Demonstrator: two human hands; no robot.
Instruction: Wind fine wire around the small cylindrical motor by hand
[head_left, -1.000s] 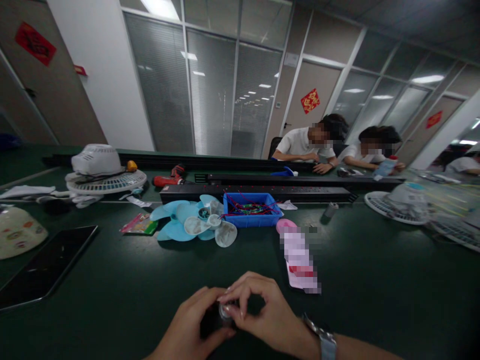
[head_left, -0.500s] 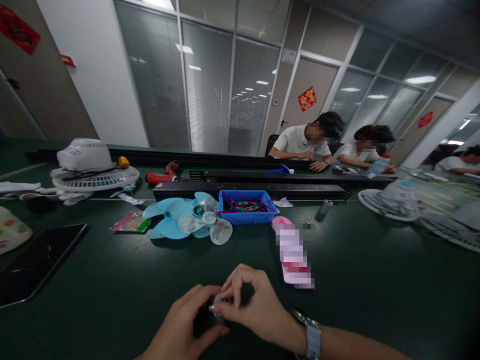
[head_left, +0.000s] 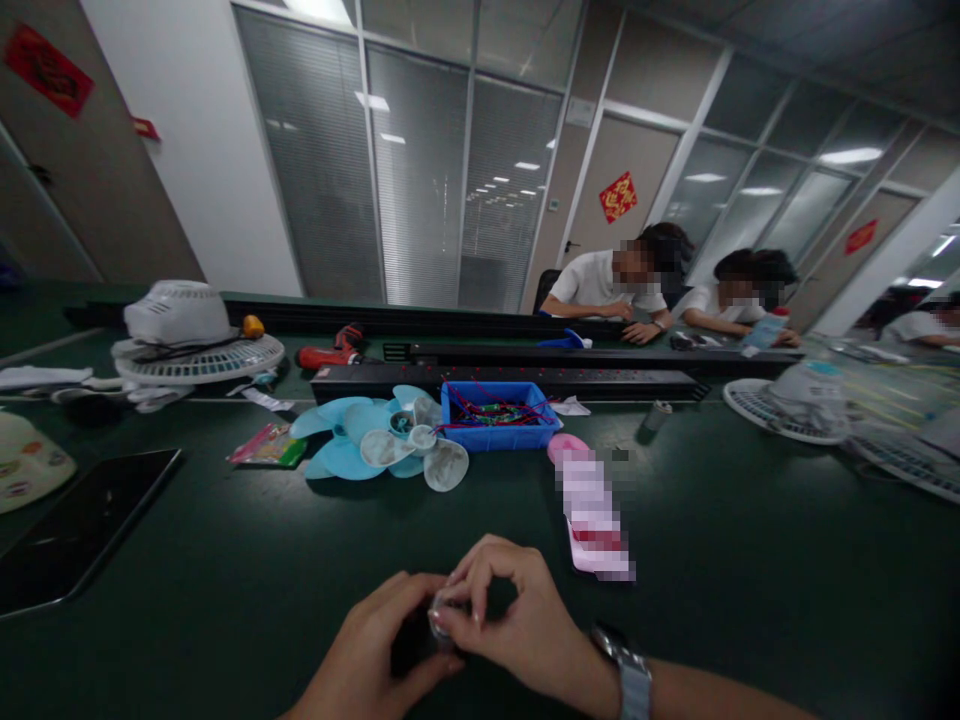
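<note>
The left hand (head_left: 375,650) cups a small dark motor (head_left: 420,640) from below; the right hand (head_left: 517,625) pinches its silvery tip (head_left: 439,610), both grips clamped, above the tabletop (head_left: 225,560).

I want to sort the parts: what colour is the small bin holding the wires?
Blue. The bin shows best in the head view, behind the fan blades.

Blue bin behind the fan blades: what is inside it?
The blue bin holds a tangle of red wires with some green parts among them. Its front wall and the wires cover whatever lies at the bottom.
</note>
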